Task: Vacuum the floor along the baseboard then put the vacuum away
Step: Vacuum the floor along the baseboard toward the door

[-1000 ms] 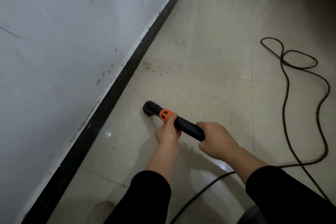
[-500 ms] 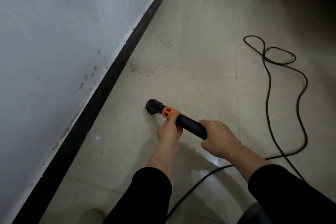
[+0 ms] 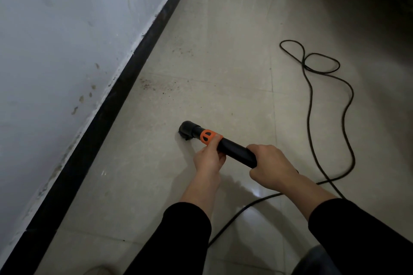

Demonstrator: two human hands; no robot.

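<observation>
Gripping vacuum wand (image 3: 237,153): left hand (image 3: 209,161), right hand (image 3: 270,167) | nozzle (image 3: 186,130) now farther from baseboard (image 3: 93,140)

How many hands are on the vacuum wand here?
2. The left hand grips the wand at its orange collar near the nozzle; the right hand grips it farther back.

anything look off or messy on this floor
Dark specks of dirt lie scattered on the tile by the baseboard, ahead of the vacuum nozzle, and the wall carries brownish stains. The power cord sprawls in loose loops.
</observation>
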